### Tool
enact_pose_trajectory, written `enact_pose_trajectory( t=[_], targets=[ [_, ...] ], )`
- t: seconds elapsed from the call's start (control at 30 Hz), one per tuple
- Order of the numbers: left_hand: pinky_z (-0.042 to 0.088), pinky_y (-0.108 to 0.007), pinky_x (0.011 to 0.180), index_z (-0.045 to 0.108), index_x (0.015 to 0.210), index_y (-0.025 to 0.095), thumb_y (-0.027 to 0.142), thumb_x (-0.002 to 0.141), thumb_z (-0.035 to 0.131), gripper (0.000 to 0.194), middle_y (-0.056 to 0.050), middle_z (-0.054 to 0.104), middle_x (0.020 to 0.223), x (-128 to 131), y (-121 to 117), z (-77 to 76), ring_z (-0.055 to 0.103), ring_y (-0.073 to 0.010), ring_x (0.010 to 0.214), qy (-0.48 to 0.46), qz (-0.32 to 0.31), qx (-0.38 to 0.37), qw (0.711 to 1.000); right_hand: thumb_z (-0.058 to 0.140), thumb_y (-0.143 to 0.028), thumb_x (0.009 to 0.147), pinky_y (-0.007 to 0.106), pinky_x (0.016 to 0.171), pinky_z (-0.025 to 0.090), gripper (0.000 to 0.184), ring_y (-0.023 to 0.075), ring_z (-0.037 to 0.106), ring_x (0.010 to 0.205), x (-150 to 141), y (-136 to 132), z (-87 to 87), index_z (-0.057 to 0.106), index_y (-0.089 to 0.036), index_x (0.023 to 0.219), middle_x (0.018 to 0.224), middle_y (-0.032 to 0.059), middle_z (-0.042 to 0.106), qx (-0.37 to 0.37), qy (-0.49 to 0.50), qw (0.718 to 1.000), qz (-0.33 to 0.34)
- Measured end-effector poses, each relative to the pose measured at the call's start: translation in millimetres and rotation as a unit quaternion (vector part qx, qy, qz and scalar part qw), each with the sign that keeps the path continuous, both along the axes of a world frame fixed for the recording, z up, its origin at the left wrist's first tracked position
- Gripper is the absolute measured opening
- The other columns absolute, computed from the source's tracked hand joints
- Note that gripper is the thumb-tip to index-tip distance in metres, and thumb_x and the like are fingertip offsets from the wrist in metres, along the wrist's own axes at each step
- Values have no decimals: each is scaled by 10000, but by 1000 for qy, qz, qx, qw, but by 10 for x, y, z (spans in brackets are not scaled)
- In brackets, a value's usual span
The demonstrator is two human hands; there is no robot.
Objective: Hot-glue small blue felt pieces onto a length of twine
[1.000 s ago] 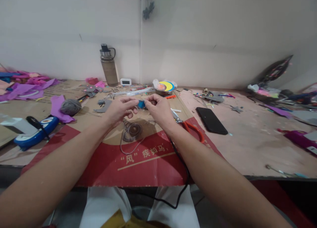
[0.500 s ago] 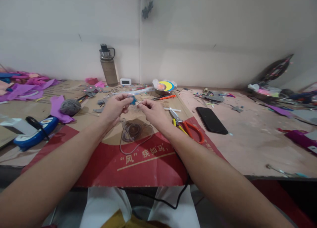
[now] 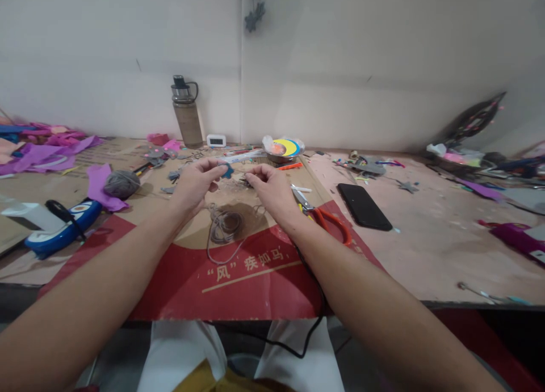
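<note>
My left hand (image 3: 193,188) pinches a small blue piece (image 3: 229,171), which looks like felt, between thumb and fingers. Facing it a little to the right, my right hand (image 3: 272,190) is closed in a pinch. A small dark bit shows at its fingertips, too small to name. Below the hands, a loose coil of grey yarn (image 3: 221,224) lies on the cardboard, and one strand of it runs up towards my right wrist. Orange-handled scissors (image 3: 330,222) lie beside my right forearm, with part of a yellow handle (image 3: 301,209) next to them.
A black phone (image 3: 364,206) lies to the right. Behind the hands stand a metal bowl (image 3: 279,158), a small white clock (image 3: 216,141) and a bottle (image 3: 187,119). On the left are a grey yarn ball (image 3: 121,184), purple felt (image 3: 97,182) and a blue device (image 3: 63,230).
My left hand has drawn the blue piece slightly left, away from my right hand. My right hand came to the blue piece, then moved back right, leaving a gap between them.
</note>
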State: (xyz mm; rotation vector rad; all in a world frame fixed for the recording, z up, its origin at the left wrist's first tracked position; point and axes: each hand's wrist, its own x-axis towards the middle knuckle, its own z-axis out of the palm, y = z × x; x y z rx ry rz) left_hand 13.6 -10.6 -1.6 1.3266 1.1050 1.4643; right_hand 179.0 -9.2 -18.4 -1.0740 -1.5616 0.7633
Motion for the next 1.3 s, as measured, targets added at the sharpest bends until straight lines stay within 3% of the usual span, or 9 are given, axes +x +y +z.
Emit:
enact_pose_trajectory(
  t=[0.17,0.33,0.63,0.87,1.03,1.3],
  targets=[
    [286,-210,431,680,731,166,229,661,764,126,9,566,627,29,2,-3,392,-59,492,-5,-21,-6,1000,591,-255,798,254,585,328,105,97,398,574,36,-24,54,634,-167,759,605,-52,485,26,4,999,-20],
    [331,-201,447,647,709,157,223,645,772,156,7,589,660,17,1,14,435,-56,506,-24,-5,-1,1000,616,-288,791,255,569,322,128,94,388,562,28,-28,56,641,-166,761,594,-54,475,25,17,999,-16],
    [476,-204,507,600,743,163,271,693,746,189,-15,643,737,14,-37,25,596,-104,621,-38,-47,-25,998,622,-316,793,247,547,308,155,87,371,554,41,-26,46,655,-167,766,580,-56,451,32,13,999,-21],
    [399,-171,441,574,786,161,199,684,749,206,-15,648,713,30,2,-4,607,-94,575,-64,-83,-14,994,645,-331,774,232,529,311,178,78,378,537,33,-47,71,691,-162,807,581,-52,494,9,43,999,-3],
    [359,-172,436,609,773,146,142,648,758,195,15,585,607,29,40,-21,527,-63,505,-89,-89,-9,992,647,-341,774,235,504,271,192,75,330,516,42,-49,70,704,-162,812,539,-66,421,16,25,999,-20],
    [388,-178,451,605,729,149,162,690,725,127,6,580,563,12,51,-45,514,-71,480,-88,-112,-14,990,641,-354,768,241,549,344,198,91,415,561,39,-18,29,696,-167,806,595,-43,511,14,20,1000,-13]
  ],
)
